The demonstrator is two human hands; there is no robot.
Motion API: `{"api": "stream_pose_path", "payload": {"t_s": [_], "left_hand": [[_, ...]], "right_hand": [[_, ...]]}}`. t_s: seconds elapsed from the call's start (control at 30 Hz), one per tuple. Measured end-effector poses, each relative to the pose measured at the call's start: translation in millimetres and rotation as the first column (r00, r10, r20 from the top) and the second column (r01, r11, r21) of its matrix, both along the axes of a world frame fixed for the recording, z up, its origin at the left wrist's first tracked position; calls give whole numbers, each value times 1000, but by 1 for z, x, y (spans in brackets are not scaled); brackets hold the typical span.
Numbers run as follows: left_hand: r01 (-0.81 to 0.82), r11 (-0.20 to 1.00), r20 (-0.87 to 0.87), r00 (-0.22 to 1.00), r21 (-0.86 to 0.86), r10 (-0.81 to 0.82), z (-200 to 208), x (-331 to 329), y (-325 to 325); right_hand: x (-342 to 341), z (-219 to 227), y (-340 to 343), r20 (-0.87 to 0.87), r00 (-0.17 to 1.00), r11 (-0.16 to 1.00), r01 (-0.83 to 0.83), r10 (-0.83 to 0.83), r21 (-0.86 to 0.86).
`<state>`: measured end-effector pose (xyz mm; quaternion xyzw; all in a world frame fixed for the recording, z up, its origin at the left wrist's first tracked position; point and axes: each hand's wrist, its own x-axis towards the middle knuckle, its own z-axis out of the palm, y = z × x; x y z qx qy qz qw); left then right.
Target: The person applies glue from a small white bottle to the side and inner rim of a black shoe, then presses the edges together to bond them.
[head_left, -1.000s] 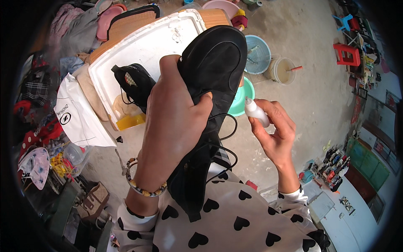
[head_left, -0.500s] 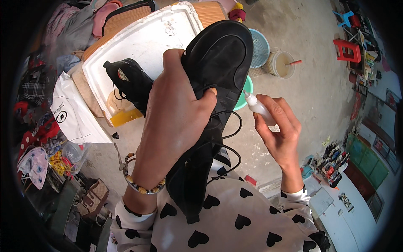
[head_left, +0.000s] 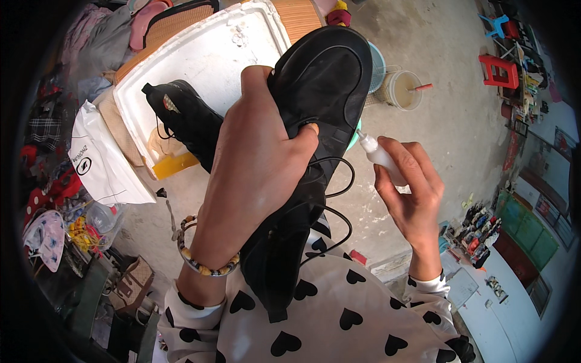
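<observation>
My left hand [head_left: 257, 139] grips a black lace-up shoe [head_left: 330, 78] across its middle, toe pointing away from me, thumb pressed by the laces. The heel end hangs over my lap, and loose lace loops stick out on the right. Between the fingers of my right hand [head_left: 414, 184] is a small white squeeze bottle [head_left: 382, 158] with a narrow nozzle. Its tip is close to the shoe's right edge; whether it touches I cannot tell. A second black shoe [head_left: 181, 115] lies in the white foam tray [head_left: 209, 66], partly behind my left hand.
A yellow piece [head_left: 174, 166] sits at the tray's near edge. A white printed bag [head_left: 100, 160] leans left of it. Beyond the held shoe stand a bucket of cloudy liquid [head_left: 402, 85] and a blue basket [head_left: 376, 69]. A red stool [head_left: 498, 71] is far right.
The held shoe and both hands have shifted slightly to the right in the picture. The bottle is still in my right hand, its nozzle still by the shoe's edge.
</observation>
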<state>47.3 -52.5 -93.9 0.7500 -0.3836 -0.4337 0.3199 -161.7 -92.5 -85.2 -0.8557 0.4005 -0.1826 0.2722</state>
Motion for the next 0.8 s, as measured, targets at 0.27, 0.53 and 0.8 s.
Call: {"api": "stream_pose_path", "payload": {"t_s": [0.27, 0.53, 0.8], "left_hand": [[0, 1000, -35, 999, -4, 0, -3, -2, 1], [0, 1000, -52, 999, -8, -1, -3, -4, 1], [8, 1000, -63, 998, -13, -9, -4, -3, 1]], "right_hand": [[-2, 8, -1, -49, 999, 999, -23, 21, -34], [-2, 13, -1, -105, 994, 998, -31, 25, -55], [0, 18, -2, -129, 991, 998, -35, 27, -56]]}}
